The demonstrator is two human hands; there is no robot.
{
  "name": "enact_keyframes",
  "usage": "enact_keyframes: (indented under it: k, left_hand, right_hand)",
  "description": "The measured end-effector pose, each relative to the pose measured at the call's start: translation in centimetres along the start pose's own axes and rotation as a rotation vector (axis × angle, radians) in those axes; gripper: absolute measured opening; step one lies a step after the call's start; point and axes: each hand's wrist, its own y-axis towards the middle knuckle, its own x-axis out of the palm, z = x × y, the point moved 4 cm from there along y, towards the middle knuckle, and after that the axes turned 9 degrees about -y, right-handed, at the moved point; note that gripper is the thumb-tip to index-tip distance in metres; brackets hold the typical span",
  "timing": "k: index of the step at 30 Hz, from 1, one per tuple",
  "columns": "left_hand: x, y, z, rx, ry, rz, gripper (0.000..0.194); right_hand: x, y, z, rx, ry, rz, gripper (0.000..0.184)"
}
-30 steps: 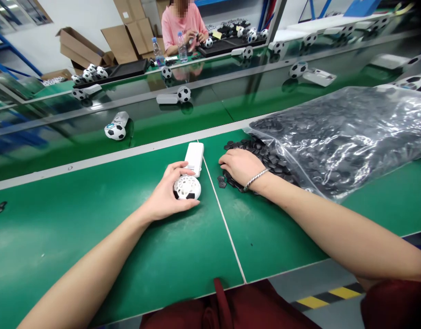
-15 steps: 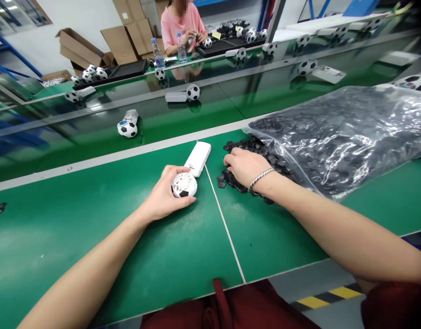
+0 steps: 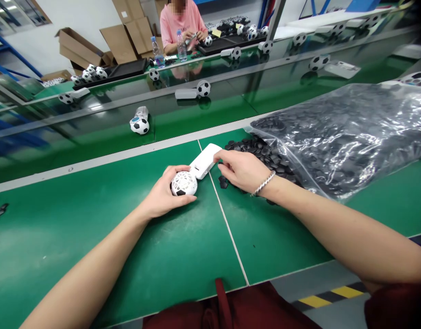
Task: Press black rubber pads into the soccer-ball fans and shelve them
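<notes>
My left hand (image 3: 164,194) is closed round the ball-shaped white grille head (image 3: 183,183) of a small handheld fan lying on the green bench (image 3: 93,237). The fan's white handle (image 3: 205,161) points away to the right. My right hand (image 3: 242,170) reaches over from the pile of small black pieces (image 3: 261,153), its fingers pinched beside the handle's far end. What the fingers pinch is too small to make out.
A clear plastic bag (image 3: 347,132) full of black pieces lies at the right. Finished football-patterned fans (image 3: 140,124) ride the conveyor behind the bench. A person in a pink shirt (image 3: 181,25) works at the far side, with water bottles, trays and cardboard boxes nearby.
My right hand has left the black pile and moved left to the fan's handle. The handle has swung to the right. The fans on the conveyor have drifted to the right.
</notes>
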Motion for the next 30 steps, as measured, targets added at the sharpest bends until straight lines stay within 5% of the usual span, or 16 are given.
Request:
enact_keyframes:
  k: [7,16,30]
  left_hand:
    - [0.0,0.0,0.4,0.035,0.035,0.008,0.058]
    - [-0.3,0.3,0.5,0.038,-0.006,-0.073,0.058]
    - [-0.1,0.3,0.6,0.045,0.005,-0.093,0.058]
  right_hand:
    - [0.9,0.0,-1.0,-0.01,0.438,-0.003,0.015]
    - [1.1,-0.4,-1.4,-0.286,0.361,0.27,0.011]
    - [1.2,-0.9,-2.5,-0.246,0.627,0.194,0.013]
